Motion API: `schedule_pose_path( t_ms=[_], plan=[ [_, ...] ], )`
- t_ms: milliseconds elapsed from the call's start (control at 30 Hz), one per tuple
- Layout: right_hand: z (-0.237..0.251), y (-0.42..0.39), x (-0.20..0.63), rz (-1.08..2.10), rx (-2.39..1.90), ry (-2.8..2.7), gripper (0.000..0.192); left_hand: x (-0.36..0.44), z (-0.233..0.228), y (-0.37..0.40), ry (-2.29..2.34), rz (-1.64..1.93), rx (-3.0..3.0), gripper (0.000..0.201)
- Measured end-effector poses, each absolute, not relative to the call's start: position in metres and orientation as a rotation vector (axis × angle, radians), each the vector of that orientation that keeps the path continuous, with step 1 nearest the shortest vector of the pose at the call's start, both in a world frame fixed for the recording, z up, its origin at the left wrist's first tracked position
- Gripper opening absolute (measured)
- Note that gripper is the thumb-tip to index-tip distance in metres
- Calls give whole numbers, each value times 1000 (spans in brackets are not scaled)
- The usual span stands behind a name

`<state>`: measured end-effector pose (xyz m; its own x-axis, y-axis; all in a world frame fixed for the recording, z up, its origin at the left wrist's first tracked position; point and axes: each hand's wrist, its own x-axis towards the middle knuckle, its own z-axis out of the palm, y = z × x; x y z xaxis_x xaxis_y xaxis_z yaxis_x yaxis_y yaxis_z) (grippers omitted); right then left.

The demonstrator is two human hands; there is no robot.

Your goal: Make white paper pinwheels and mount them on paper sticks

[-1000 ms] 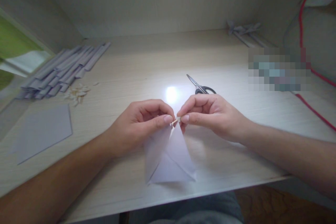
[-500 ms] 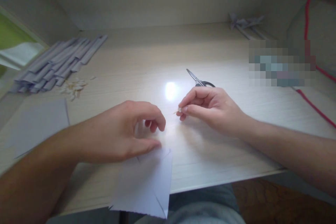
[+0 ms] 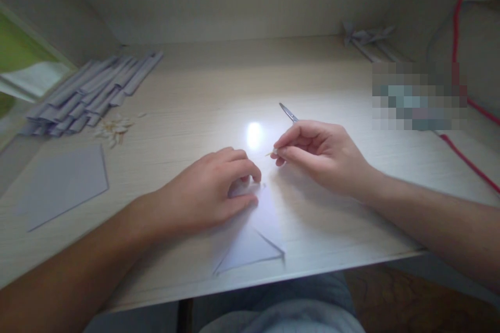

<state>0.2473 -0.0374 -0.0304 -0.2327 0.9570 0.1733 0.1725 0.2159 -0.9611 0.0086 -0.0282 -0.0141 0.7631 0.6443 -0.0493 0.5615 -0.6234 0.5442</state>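
My left hand (image 3: 213, 187) rests on a folded sheet of white paper (image 3: 269, 223) near the table's front edge. Its thumb and curled index finger are apart, touching the paper near its far corner. My right hand (image 3: 320, 158) hovers just to the right, fingertips pinched on a small white piece with a thin yellowish point (image 3: 269, 154); its kind is too small to tell. Behind that hand lies a pair of scissors (image 3: 288, 112), blades showing and handles hidden.
Rolled paper tubes (image 3: 94, 91) are stacked at the left, beside a pile of small whitish pieces (image 3: 113, 129). A flat paper stack (image 3: 70, 182) lies closer. Folded paper strips (image 3: 367, 36) stand far right. A red cord (image 3: 469, 166) runs along the right.
My left hand has moved forward and right, and the folded paper has slid and turned with it, away from the table edge. My right hand has shifted slightly up and right, covering the scissors' handles.
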Motion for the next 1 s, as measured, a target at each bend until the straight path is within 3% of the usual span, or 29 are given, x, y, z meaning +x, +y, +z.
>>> schedule_pose_path(
  t_ms=[367,567,767,1000],
  plan=[
    [-28,-37,249,1093,-1165,-1710,3,13,-26,-24,967,435,2410,15],
    [-25,-43,249,1116,-1134,-1939,11,14,-27,-24,1043,401,2448,29],
    [-22,-46,249,1017,-1125,-2130,17,14,-27,-20,1051,464,2396,18],
    [-21,-47,247,955,-1130,-2170,17,15,-26,-22,1019,488,2369,19]
  ],
)
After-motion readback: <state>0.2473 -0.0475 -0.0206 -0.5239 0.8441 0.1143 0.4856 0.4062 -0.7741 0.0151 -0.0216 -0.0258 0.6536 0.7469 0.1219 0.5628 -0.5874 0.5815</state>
